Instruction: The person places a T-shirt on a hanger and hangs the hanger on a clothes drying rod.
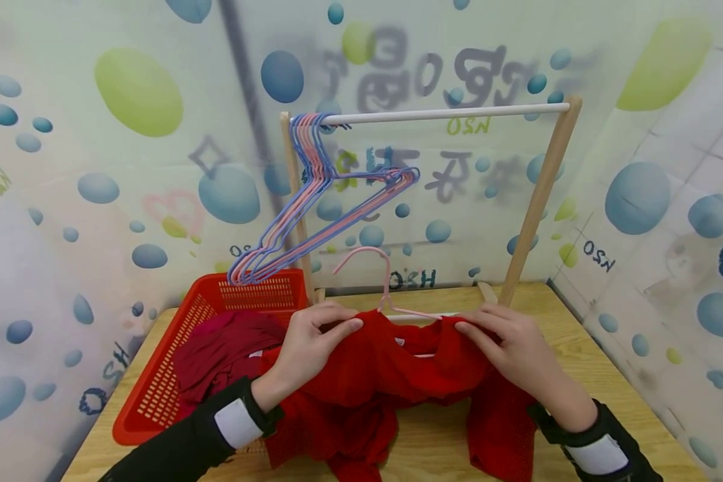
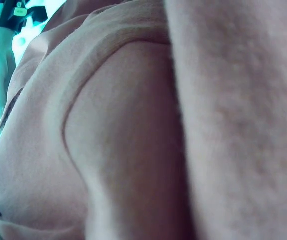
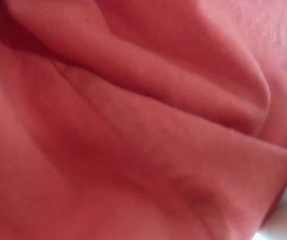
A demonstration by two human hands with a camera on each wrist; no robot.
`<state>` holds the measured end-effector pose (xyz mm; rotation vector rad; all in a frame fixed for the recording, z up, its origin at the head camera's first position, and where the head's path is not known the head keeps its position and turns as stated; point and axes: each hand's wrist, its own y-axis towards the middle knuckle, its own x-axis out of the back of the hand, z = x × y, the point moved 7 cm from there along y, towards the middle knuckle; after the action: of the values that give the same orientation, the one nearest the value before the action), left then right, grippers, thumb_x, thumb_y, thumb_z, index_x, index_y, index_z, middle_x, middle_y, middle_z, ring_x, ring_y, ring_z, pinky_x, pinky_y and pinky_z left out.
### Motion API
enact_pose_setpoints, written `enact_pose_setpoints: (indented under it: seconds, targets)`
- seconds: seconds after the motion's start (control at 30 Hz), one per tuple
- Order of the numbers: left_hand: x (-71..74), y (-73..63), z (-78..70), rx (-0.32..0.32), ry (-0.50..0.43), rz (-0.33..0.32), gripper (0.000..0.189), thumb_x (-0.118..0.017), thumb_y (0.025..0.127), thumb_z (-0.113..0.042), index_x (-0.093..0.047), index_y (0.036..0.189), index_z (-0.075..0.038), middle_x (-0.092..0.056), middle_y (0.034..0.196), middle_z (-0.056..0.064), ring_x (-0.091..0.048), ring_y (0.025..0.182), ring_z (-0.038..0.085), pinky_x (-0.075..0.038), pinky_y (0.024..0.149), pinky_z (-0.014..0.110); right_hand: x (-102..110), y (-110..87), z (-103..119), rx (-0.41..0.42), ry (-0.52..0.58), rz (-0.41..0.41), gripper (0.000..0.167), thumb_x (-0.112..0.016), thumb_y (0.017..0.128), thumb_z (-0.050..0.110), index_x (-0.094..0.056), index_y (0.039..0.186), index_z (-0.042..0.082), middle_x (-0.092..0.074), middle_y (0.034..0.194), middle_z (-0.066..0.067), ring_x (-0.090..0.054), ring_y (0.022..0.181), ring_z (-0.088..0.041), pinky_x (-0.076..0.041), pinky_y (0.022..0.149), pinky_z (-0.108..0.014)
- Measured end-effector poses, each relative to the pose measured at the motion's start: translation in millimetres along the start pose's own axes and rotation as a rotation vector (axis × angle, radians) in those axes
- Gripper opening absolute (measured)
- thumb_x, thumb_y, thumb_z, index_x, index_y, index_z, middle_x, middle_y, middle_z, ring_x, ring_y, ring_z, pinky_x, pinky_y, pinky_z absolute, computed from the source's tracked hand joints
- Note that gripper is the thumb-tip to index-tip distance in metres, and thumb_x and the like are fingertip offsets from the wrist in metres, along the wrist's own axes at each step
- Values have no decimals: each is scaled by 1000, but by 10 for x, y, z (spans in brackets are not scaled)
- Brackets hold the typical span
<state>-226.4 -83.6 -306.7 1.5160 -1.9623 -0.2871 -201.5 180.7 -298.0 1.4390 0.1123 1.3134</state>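
Note:
A red shirt (image 1: 385, 365) hangs between my hands in the head view, its neckline toward the rack and its lower part draped over the table. Inside it sits a pink clothes hanger (image 1: 387, 274), whose hook and part of one arm rise from the neck opening. My left hand (image 1: 307, 348) pinches the left shoulder between thumb and fingers. At the other shoulder, my right hand (image 1: 515, 345) holds the cloth the same way, thumb in front. Close folds of the shirt (image 2: 38, 145) (image 3: 148, 135) fill most of both wrist views. The hanger's ends are hidden by cloth.
Behind the shirt stands a wooden rack with a white rail (image 1: 446, 115). Several blue and pink hangers (image 1: 313, 194) hang at its left end. A red plastic basket (image 1: 150, 378) on the left holds dark red clothing (image 1: 229, 355). Patterned sheeting (image 1: 657, 268) surrounds the wooden table (image 1: 590, 375).

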Motion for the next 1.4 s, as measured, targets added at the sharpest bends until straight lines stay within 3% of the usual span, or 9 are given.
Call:
enact_pose_setpoints:
  seconds: [0.57, 0.93, 1.17, 1.23, 1.4]
  targets:
    - [-61, 42, 17, 15, 5, -17, 14, -68, 87, -17, -75, 97, -11, -71, 90, 2, -62, 82, 11, -51, 68, 26, -77, 74, 53, -8, 2, -27, 23, -78, 72, 2, -73, 91, 15, -63, 77, 8, -49, 64, -1, -45, 61, -11]
    - [-102, 74, -211, 42, -6, 6, 12, -67, 85, -4, -74, 95, -1, -70, 87, 10, -62, 82, 12, -52, 70, 26, -159, 138, 111, 5, 27, -20, 20, -77, 74, 4, -73, 92, 13, -64, 78, 6, -51, 65, -2, -45, 61, -11]
    - [-160, 72, -10, 19, -16, 16, 14, -68, 87, -14, -75, 98, -9, -70, 90, 4, -62, 83, 11, -51, 70, 25, -196, 176, 160, 22, 40, -29, 18, -76, 76, 6, -73, 92, 12, -65, 80, 5, -55, 68, -3, -47, 65, -13]
    - [-158, 75, -71, 24, -17, 20, 13, -68, 87, -13, -75, 97, -8, -70, 89, 4, -62, 82, 11, -51, 68, 25, -202, 188, 168, 18, 42, -23, 17, -76, 76, 6, -73, 92, 12, -65, 80, 5, -56, 69, -3, -48, 66, -13]
    - [-176, 86, -67, 12, -22, 31, 13, -68, 87, -14, -75, 97, -9, -70, 87, 3, -60, 80, 11, -50, 67, 25, -217, 207, 186, 12, 50, -14, 17, -76, 76, 6, -73, 92, 13, -64, 80, 5, -55, 68, -3, -47, 66, -12]
